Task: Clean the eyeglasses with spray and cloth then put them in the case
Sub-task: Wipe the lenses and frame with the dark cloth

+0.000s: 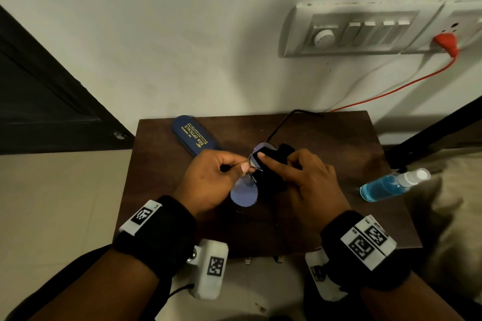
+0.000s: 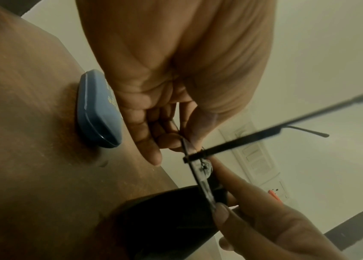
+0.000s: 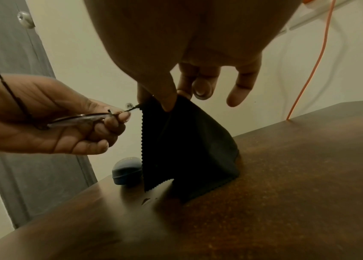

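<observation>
My left hand [image 1: 229,168] pinches the thin-framed eyeglasses [image 1: 243,193] at the bridge and holds them above the table. One bluish lens hangs near me; the far lens [image 1: 262,147] is partly covered by the black cloth [image 1: 273,177]. My right hand [image 1: 287,164] pinches that cloth around the far lens, thumb and forefinger on either side. In the right wrist view the cloth [image 3: 182,146] drapes down to the table from the right hand [image 3: 165,98], and the left hand [image 3: 100,123] grips the eyeglasses [image 3: 80,118]. The blue case [image 1: 194,135] lies shut at the back left.
A small brown table [image 1: 339,143] stands against a white wall. A spray bottle [image 1: 391,185] of blue liquid lies on its side at the right edge. An orange cable [image 1: 391,90] runs from the wall socket down behind the table. A dark door is at left.
</observation>
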